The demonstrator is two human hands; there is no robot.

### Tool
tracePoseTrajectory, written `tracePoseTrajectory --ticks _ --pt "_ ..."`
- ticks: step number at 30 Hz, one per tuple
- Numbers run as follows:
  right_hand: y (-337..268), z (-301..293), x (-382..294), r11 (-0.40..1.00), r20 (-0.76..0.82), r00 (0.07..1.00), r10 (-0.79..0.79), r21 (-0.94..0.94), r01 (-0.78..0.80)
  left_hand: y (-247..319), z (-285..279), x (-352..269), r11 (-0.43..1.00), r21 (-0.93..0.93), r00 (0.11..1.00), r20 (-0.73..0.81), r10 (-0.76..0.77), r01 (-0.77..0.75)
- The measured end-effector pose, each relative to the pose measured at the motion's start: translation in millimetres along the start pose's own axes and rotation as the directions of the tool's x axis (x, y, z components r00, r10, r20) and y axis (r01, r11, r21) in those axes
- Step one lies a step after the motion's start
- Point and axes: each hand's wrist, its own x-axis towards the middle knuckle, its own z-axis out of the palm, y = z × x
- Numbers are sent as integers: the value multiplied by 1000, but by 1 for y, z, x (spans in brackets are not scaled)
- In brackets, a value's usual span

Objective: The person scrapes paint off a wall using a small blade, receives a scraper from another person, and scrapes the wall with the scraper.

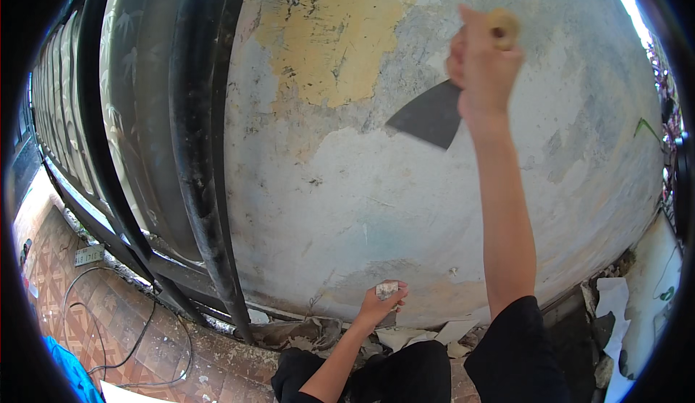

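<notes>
My right hand [483, 71] is raised before the upper right of the wall, fist closed around the wooden handle [504, 27] of a broad scraper. The scraper's dark, flared blade [429, 116] points down and left; whether its edge touches the wall cannot be told. The wall [326, 196] has patchy yellow paint [336, 39] at the top and bare grey-white plaster around it. Low down near the wall's base, my left hand [374, 308] grips a smaller scraper by its pale, paint-spattered handle [387, 290]. Part of its grey blade shows beneath the fingers.
Black metal gate bars [201, 131] stand along the wall's left side. Torn paint sheets [456, 331] and debris lie at its foot. A black cable [141, 343] loops over the tiled floor [125, 321], near a plate bearing writing [89, 255]. Blue fabric [68, 370] lies lower left.
</notes>
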Motion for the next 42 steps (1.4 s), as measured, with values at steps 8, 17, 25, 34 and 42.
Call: tracePoseTrajectory --ticks 8,17,25,34,42 --pt "7 -4 -5 1000 49 999 -4 -24 6 -6 -1 2 1000 -2 1000 10 -1 1" --pt "-4 2 -10 996 -4 996 -89 -2 89 -7 -6 4 1000 -2 1000 6 -6 6" --pt "4 -3 -8 997 35 997 -71 -2 71 -4 -2 2 1000 -5 1000 13 -2 3" --pt "5 1 -11 1000 0 1000 19 -3 -19 -9 -3 4 1000 10 1000 24 -1 1" --pt "1 -8 -15 995 4 997 -79 -66 79 -10 -2 5 1000 -3 1000 26 5 -4"
